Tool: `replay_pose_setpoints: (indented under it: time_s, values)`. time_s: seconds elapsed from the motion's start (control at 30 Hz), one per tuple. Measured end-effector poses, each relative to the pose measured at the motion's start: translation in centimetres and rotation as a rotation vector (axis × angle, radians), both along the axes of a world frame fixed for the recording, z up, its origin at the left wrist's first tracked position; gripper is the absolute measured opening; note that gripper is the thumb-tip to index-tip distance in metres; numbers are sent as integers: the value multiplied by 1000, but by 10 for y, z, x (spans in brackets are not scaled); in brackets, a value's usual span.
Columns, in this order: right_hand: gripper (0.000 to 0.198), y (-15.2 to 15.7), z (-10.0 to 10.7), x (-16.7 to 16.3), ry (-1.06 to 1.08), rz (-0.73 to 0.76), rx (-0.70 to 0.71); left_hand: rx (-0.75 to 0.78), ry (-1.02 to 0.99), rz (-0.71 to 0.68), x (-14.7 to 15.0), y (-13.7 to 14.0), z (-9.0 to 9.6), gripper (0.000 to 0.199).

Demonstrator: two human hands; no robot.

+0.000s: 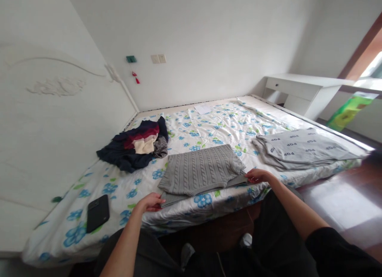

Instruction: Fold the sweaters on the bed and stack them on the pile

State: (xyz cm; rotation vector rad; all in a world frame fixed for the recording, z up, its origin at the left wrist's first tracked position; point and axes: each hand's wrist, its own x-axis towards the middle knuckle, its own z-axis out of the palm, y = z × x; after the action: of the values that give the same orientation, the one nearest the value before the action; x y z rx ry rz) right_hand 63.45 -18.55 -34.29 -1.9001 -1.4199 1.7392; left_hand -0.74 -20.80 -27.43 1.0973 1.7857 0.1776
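Note:
A grey cable-knit sweater (203,169) lies folded flat near the front edge of the bed, its ribbed hem towards me. My left hand (151,201) pinches the near left corner of the knit. At the near right corner, my right hand (257,175) grips the edge between thumb and fingers. Both arms reach forward over my knees. To the right rests a folded stack of grey cloth printed with POP (301,148). On the left, dark clothes (125,150) sit in a loose heap, with maroon and cream parts showing.
A black phone (98,213) lies on the floral bedsheet (191,124) at the front left. The carved white headboard (59,110) borders the left side. Beyond the bed's right far corner stands a white desk (298,90). A sheet of paper (203,109) lies near the wall.

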Motion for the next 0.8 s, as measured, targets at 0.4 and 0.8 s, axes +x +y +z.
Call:
replay_pose_setpoints:
  time_s: [0.4, 0.8]
  values:
    - [24, 1, -9, 6, -213, 14, 251, 240, 353, -204, 3, 2, 2, 36]
    - [47, -7, 11, -65, -447, 451, 976, 737, 179, -656, 115, -12, -22, 46]
